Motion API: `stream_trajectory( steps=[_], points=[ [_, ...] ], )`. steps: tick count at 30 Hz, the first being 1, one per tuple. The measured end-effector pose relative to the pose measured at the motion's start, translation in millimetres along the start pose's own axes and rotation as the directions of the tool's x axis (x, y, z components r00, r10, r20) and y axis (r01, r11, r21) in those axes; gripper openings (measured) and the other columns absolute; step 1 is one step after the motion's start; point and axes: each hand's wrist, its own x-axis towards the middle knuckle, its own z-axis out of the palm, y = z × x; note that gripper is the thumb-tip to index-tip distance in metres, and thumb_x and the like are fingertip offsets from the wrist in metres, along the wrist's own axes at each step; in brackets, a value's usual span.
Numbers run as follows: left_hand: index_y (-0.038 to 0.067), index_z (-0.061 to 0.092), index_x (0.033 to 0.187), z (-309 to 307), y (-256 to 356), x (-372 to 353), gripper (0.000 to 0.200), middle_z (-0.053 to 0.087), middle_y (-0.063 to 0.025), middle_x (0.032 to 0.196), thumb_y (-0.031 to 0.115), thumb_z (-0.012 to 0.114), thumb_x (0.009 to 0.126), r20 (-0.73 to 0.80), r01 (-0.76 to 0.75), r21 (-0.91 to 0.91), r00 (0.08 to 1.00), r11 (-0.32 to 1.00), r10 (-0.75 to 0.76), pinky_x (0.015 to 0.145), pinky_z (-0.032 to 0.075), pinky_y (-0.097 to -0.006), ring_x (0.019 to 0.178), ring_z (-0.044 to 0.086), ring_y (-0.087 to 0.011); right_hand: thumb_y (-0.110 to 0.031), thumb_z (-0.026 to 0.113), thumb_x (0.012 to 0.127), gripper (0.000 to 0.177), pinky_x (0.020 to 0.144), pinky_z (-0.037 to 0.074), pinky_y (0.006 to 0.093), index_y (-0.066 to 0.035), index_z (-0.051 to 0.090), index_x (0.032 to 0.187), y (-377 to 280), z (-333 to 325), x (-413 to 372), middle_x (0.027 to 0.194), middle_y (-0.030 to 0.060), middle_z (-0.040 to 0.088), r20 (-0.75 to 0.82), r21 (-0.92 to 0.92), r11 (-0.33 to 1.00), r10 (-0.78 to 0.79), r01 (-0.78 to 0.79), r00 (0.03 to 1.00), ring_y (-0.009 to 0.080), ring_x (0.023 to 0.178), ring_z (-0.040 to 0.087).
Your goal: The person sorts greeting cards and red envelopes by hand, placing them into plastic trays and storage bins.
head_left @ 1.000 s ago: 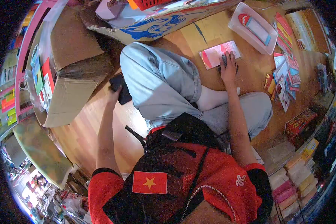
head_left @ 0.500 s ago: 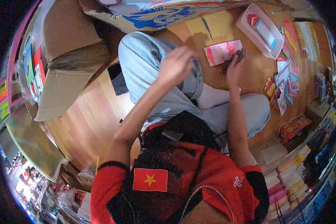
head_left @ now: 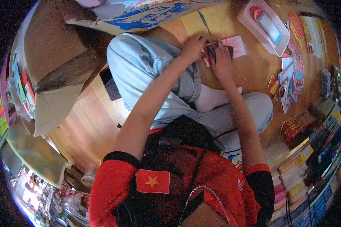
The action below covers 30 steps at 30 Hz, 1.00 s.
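My left hand [head_left: 195, 49] is closed, its fingertips at the upper left corner of a small pink-and-dark packet [head_left: 207, 60]. My right hand [head_left: 221, 64] lies over the packet's right side with fingers bent round it, hiding most of it. A thin light strand [head_left: 211, 44] runs between the fingers of both hands. Just beyond the right fingertips, a pink printed card or envelope [head_left: 236, 46] lies flat on the wooden floor. Both hands are in front of my crossed legs [head_left: 140, 72].
A clear plastic tray [head_left: 280, 47] with a red, white and blue packet stands at the upper right. Beside it spreads a pile of colourful envelopes [head_left: 290, 81]. A large cardboard box [head_left: 57, 56] is at left, a phone-like dark object [head_left: 110, 83] beside my knee. A red box [head_left: 297, 125] sits at right.
My left hand has moved forward and right to meet the right hand. The right hand has shifted left with the pink packet, and a pink card shows on the floor where the packet was.
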Motion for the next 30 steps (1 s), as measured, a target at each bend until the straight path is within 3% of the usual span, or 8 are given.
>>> stream_trajectory(
  steps=[9,11,13,16,19,21,25,30],
  points=[
    [0.001,0.051,0.101,10.7,1.9,-1.6,0.05,0.053,-0.0177,0.104,0.017,0.075,0.059,-0.082,0.081,0.029,0.994,0.996,-0.078,0.088,0.041,-0.0411,0.103,0.05,-0.033,-0.013,0.053,0.08,0.043,0.104,0.024,0.0453,0.006,0.044,0.118,0.3,31.0,9.1,0.13,0.0241,0.038,-0.199,-0.005,0.956,0.287,-0.294,0.937,0.0398,0.12,0.036],
    [0.0,0.051,0.096,28.7,-7.4,-3.6,0.046,0.055,-0.0166,0.1,0.015,0.073,0.059,-0.271,0.063,0.193,0.963,0.979,-0.009,0.087,0.041,-0.0404,0.101,0.052,-0.032,-0.013,0.054,0.078,0.046,0.102,0.026,0.0443,0.002,0.045,0.121,-15.3,3.8,-2.6,0.127,0.0217,0.042,0.038,0.054,0.983,-0.178,0.175,0.983,0.0355,0.12,0.038],
    [0.0,0.051,0.097,10.2,5.4,-8.4,0.043,0.055,-0.0166,0.1,0.013,0.071,0.061,-0.233,0.076,0.129,0.971,0.989,-0.044,0.086,0.042,-0.0405,0.1,0.052,-0.0324,-0.012,0.053,0.078,0.047,0.102,0.027,0.0438,-0.001,0.044,0.123,10.8,-14.3,2.1,0.132,0.0196,0.038,0.108,0.173,0.97,-0.19,0.17,0.976,0.0347,0.121,0.038],
    [-0.003,0.049,0.106,-11.0,16.6,-6.7,0.043,0.052,-0.0223,0.106,0.006,0.062,0.067,-0.107,0.113,0.003,0.988,0.994,-0.112,0.089,0.039,-0.0443,0.103,0.049,-0.0373,-0.011,0.052,0.078,0.047,0.098,0.029,0.0462,-0.001,0.044,0.123,59.3,-11.4,15.8,0.13,0.0216,0.04,-0.081,-0.141,0.99,0.02,-0.032,0.997,0.038,0.117,0.039],
    [-0.003,0.049,0.106,8.4,6.5,-6.1,0.043,0.052,-0.0221,0.106,0.005,0.062,0.066,-0.133,0.112,0.0,0.985,0.994,-0.111,0.09,0.039,-0.0442,0.102,0.049,-0.0384,-0.012,0.054,0.078,0.05,0.099,0.029,0.0458,-0.002,0.042,0.125,18.8,15.2,16.2,0.131,0.0201,0.04,-0.282,0.028,0.957,0.286,-0.29,0.916,0.0368,0.118,0.039],
    [0.0,0.051,0.099,20.5,-1.1,-4.2,0.042,0.054,-0.0163,0.099,0.008,0.069,0.062,-0.233,0.082,0.066,0.97,0.994,-0.065,0.086,0.042,-0.0405,0.099,0.051,-0.0348,-0.011,0.055,0.077,0.054,0.1,0.029,0.0449,-0.001,0.039,0.127,-1.6,25.7,-1.9,0.132,0.0197,0.038,-0.112,0.043,0.96,0.279,-0.276,0.954,0.0361,0.119,0.039],
    [0.0,0.052,0.099,15.0,-2.8,-0.8,0.044,0.053,-0.0172,0.1,0.005,0.07,0.06,-0.14,0.096,-0.015,0.985,0.995,-0.097,0.086,0.042,-0.0422,0.099,0.05,-0.0362,-0.01,0.053,0.078,0.049,0.101,0.029,0.0439,-0.002,0.041,0.125,4.3,-25.6,-0.6,0.129,0.0224,0.04,0.136,0.172,0.968,-0.207,0.183,0.969,0.0358,0.12,0.038],
    [-0.001,0.053,0.101,2.6,8.3,-3.2,0.04,0.053,-0.0187,0.104,-0.002,0.063,0.062,0.004,0.189,-0.253,0.981,0.949,-0.194,0.089,0.04,-0.0422,0.101,0.05,-0.0363,-0.019,0.051,0.08,0.05,0.103,0.025,0.0443,0.004,0.04,0.124,19.8,12.4,19.2,0.125,0.0231,0.043,-0.175,-0.151,0.948,0.253,-0.28,0.951,0.0382,0.117,0.041]
  ],
)
